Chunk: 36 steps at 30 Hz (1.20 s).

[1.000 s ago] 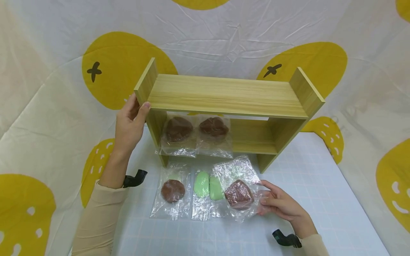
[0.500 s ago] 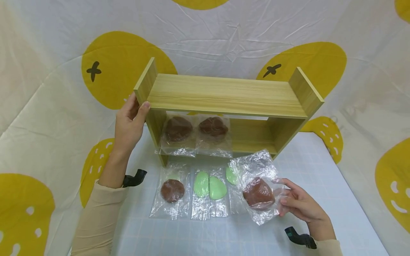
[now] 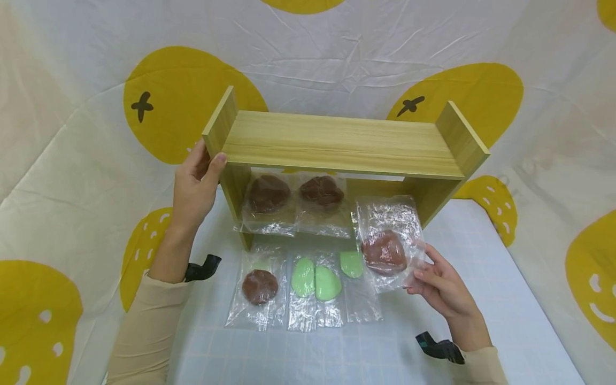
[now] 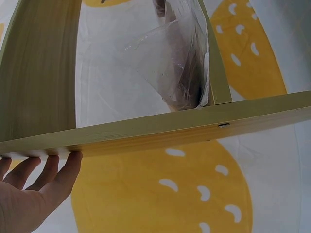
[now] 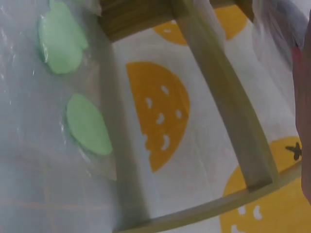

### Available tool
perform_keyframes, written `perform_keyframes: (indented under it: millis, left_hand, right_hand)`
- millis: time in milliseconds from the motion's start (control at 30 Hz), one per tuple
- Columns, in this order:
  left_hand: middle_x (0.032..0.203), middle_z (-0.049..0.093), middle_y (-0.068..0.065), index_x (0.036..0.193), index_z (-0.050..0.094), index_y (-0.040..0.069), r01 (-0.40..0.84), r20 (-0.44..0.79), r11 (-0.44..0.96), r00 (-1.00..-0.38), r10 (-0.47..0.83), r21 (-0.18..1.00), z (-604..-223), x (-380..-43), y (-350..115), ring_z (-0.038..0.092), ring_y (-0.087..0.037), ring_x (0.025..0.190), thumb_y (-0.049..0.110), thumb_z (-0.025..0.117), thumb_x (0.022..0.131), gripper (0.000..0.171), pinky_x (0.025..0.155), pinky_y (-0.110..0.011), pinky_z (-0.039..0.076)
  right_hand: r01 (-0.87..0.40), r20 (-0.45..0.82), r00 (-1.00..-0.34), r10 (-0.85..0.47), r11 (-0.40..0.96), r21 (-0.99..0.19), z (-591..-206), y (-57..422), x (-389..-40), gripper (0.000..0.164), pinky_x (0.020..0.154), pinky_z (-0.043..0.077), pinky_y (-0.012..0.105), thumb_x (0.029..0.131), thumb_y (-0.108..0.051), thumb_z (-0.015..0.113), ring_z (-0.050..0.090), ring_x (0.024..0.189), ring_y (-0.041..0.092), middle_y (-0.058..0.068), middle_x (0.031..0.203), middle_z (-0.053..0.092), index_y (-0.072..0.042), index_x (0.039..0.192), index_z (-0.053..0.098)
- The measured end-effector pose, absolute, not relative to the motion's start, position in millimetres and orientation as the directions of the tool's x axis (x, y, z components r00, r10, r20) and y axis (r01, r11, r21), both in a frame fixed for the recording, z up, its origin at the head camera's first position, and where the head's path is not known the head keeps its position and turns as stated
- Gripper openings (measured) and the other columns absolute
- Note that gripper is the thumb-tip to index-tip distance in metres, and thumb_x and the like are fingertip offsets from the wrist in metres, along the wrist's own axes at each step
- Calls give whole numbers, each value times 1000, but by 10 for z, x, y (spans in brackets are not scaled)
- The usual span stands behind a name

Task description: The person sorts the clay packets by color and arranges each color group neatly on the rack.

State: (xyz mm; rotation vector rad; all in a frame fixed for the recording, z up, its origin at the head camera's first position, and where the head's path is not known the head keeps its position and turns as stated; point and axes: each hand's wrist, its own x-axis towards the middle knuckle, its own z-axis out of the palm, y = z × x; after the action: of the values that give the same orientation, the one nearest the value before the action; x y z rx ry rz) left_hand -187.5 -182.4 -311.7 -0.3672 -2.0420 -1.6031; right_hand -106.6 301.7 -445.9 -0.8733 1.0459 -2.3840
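Right of centre in the head view, a clear, glossy bag (image 3: 385,254) encloses a flattened, rounded, reddish-brown piece; the right hand (image 3: 445,286) pinches its right edge between thumb and fingers. The bag overlaps the front of the wooden shelf unit (image 3: 337,141); whether they touch cannot be told. At upper left of centre, the left hand (image 3: 194,192) grips the unit's side panel. Pale tablecloth (image 3: 510,289) extends at lower right, beyond the unit's edge.

pale, creased fabric (image 3: 313,64) with big yellow shapes (image 3: 183,85) surrounds a light-blue gridded table (image 3: 289,358).
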Motion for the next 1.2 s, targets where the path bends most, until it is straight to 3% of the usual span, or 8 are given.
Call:
perform_keyframes:
  millis: [133,300,567,800,900,1067,1200]
  left_hand:
    - [138,59,-7,148,51,22,511,552,269,-827,-103,816,-3116,-1875,-1823,57,-22,123,19,60,102,47,100,-38,49]
    - [138,59,-6,148,51,21,513,555,275,-825,-102,813,-3118,-1871,-1826,57,-22,123,20,60,102,47,100,-38,49]
    - [138,59,-5,148,51,23,501,542,272,-834,-102,822,-3113,-1869,-1811,57,-22,123,22,60,102,47,100,-40,49]
    - [137,60,-6,148,52,22,501,544,276,-833,-104,820,-3114,-1867,-1804,57,-22,123,21,60,102,46,100,-40,49]
    - [137,60,-6,148,52,21,505,549,279,-829,-104,817,-3114,-1866,-1804,57,-22,123,21,60,102,46,101,-39,49]
    - [137,60,-7,148,52,21,511,552,270,-828,-101,816,-3114,-1863,-1807,57,-22,123,20,60,102,46,101,-39,48]
    - [137,60,-7,148,52,20,518,557,266,-825,-98,813,-3113,-1864,-1810,57,-22,123,18,60,102,46,102,-39,48]
  right_hand:
    - [95,321,-808,-494,-648,-756,-4380,2892,-1122,60,89,55,40,101,18,16,68,104,34,24,134,55,-2,158,13]
    - [95,210,-888,-409,-609,-787,-4286,2740,-1215,54,86,56,39,103,15,23,70,98,34,20,126,60,-5,154,26]
    - [91,146,-921,-362,-563,-821,-4245,2569,-1393,49,84,57,38,102,15,33,71,96,34,20,122,64,-3,147,36]
    - [128,21,-953,-302,-467,-875,-4227,2500,-1402,50,90,54,35,103,8,45,69,105,29,15,127,60,6,149,29]
    - [180,-45,-964,-263,-515,-838,-4202,2480,-1354,51,98,48,35,103,6,46,63,116,26,15,136,53,11,149,25]
    - [252,-129,-964,-234,-633,-732,-4203,2460,-1235,35,106,40,35,105,3,45,57,126,24,14,142,47,5,140,42]
    - [280,-99,-955,-279,-743,-608,-4246,2464,-1160,31,110,33,34,106,4,37,54,129,29,18,141,49,6,135,49]
